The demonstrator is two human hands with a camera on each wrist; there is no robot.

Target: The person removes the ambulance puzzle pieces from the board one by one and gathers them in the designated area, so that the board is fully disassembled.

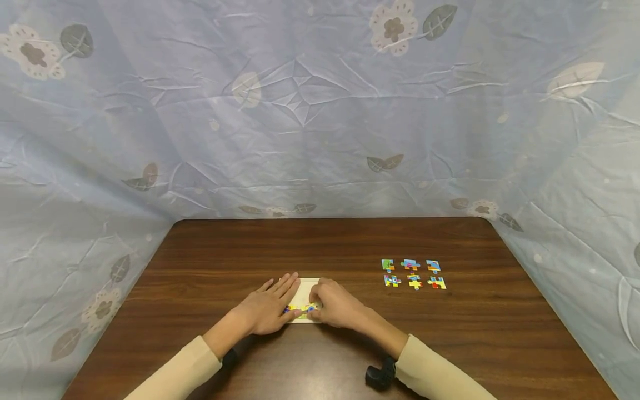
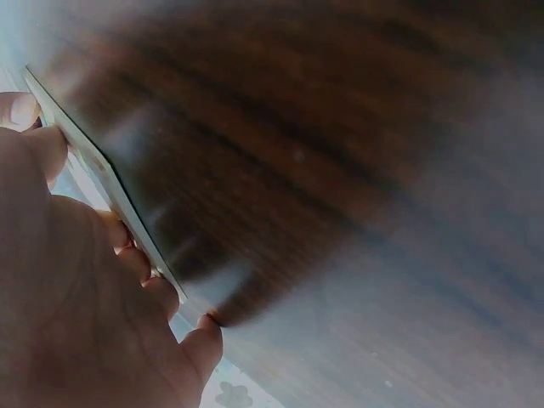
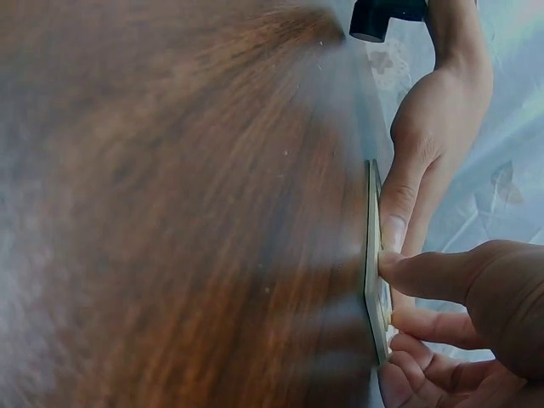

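Resting on the board, the left hand has straight fingers. The right hand makes a narrow grip by a puzzle piece; can't tell if it pinches. Six loose pieces lie right, nearer that hand.

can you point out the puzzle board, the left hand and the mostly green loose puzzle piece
puzzle board (image 1: 304, 293): head view, on its bare pale surface
left hand (image 1: 267, 309): head view, on the back of the hand
mostly green loose puzzle piece (image 1: 387, 265): head view, on its printed face
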